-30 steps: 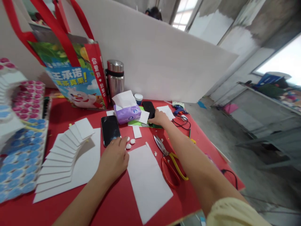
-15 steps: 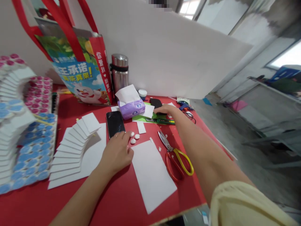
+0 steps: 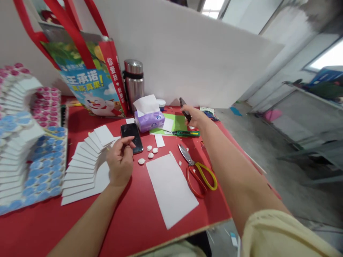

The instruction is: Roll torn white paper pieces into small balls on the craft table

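Note:
My right hand [image 3: 193,117] grips a flat dark object [image 3: 184,109], lifted on edge above the green sheet [image 3: 178,121]. My left hand [image 3: 122,157] is beside the black phone [image 3: 137,141], its fingers curled in; whether they hold anything is hidden. Several small white lumps [image 3: 150,155] lie to its right. Nearer me is a blank white sheet [image 3: 171,191], with scissors [image 3: 191,164] with one red and one yellow handle to its right. A green cutter [image 3: 187,134] lies along the green sheet's front edge.
Fanned white cards [image 3: 83,167] lie left of my left hand, beyond them trays of blue [image 3: 45,171] and pink [image 3: 48,107] pieces. At the back stand a printed bag [image 3: 91,85], a steel flask [image 3: 134,84] and a purple tissue pack [image 3: 151,121].
My right hand has raised the dark object off the table. My left hand has moved left, away from the white lumps, and its fingers have curled. Another lump now shows where it was.

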### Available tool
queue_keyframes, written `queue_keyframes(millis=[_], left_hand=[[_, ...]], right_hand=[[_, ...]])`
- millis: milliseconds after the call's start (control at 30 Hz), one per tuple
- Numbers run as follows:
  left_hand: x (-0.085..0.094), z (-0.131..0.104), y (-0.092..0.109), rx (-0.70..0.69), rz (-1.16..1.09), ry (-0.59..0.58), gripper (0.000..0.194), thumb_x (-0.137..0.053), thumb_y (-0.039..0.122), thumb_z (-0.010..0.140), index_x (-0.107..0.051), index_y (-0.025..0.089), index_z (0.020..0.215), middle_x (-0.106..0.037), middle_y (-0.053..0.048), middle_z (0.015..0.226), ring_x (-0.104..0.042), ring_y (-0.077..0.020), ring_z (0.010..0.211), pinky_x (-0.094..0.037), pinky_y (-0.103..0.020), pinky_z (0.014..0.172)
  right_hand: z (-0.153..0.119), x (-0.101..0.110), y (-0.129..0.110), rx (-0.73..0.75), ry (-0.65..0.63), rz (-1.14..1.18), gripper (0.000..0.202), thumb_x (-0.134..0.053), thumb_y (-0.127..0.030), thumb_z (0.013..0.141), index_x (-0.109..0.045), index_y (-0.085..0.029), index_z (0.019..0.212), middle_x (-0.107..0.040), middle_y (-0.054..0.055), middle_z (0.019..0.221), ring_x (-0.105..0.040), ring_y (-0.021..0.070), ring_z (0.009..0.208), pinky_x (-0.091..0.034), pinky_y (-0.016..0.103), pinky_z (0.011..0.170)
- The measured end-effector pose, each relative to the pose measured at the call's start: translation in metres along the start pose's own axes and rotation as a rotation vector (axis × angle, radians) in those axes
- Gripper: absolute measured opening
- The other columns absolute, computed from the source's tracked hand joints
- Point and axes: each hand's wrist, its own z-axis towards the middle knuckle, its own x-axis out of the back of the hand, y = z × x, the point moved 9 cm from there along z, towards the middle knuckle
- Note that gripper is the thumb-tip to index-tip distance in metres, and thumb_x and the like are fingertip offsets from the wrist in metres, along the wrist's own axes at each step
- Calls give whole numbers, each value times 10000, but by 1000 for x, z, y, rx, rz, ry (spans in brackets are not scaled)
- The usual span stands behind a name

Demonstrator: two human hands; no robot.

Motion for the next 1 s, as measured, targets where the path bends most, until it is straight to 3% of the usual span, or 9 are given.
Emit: queue_keyframes(millis=[100,167,200,300,400,533,733,833,1000], left_hand=[[-12,-4,-2,118,-175,-76,201,-565,262,951,-682,185,1094,-632,-7,868,-534,-80,577,-424,-213,513],[-28,-10,-5,257,-344,-188,275,-585,375,976,-664,180,1153,-677,-41,946,-565,-83,564,-452,-222,495],[-38,-14,-5,317,-437,-255,341,-587,433,979,-657,173,1189,-701,-77,1019,-617,-106,612,-490,-240,520],[-68,-33,-2,489,-675,-451,465,-638,507,949,-639,183,1283,-697,-141,1247,-716,-190,900,-589,-326,750],[-84,-49,-4,599,-774,-527,408,-702,485,914,-707,160,1161,-735,-132,1185,-715,-225,993,-583,-351,841],[-86,-57,-13,666,-761,-496,332,-785,422,856,-741,155,1049,-770,-80,1007,-719,-196,844,-574,-285,711],[-85,-56,-14,650,-759,-525,339,-747,408,895,-740,171,1138,-768,-68,959,-707,-174,770,-538,-240,607],[-85,-59,-18,670,-723,-552,339,-733,423,905,-745,176,1138,-768,-66,935,-685,-148,695,-495,-210,538],[-86,-59,-21,700,-706,-576,404,-768,435,873,-731,201,1201,-779,-73,976,-712,-164,723,-545,-234,598]], right_hand=[[-37,7,-2,53,-38,188,434,-408,-389,1071,-616,-59,1263,-699,191,1152,-688,224,957,-565,324,767],[-75,4,-1,102,-51,270,379,-482,-389,1022,-626,-103,1225,-719,164,1109,-685,231,907,-563,323,708],[-97,-2,-1,123,-57,303,376,-563,-380,968,-608,-134,1249,-723,139,1115,-688,234,914,-569,327,713],[-161,-27,-7,246,-76,465,708,-767,-290,711,-507,-216,1366,-701,85,1224,-689,252,1037,-584,366,858],[-204,-51,-23,434,-26,405,718,-762,-265,645,-529,-218,1323,-659,93,1288,-650,271,1144,-546,387,971],[-215,-72,-29,538,-46,402,694,-766,-277,686,-510,-223,1329,-640,91,1282,-644,256,1156,-542,371,977],[-200,-79,-2,462,-69,470,1013,-886,-415,639,-361,-212,1481,-555,149,1424,-581,317,1291,-498,469,1066],[-202,-79,-1,483,-93,456,978,-902,-444,636,-405,-213,1447,-578,144,1387,-598,312,1261,-508,463,1043],[-203,-77,-5,519,-132,463,925,-934,-460,613,-495,-219,1390,-629,130,1304,-628,311,1191,-519,468,1003]])
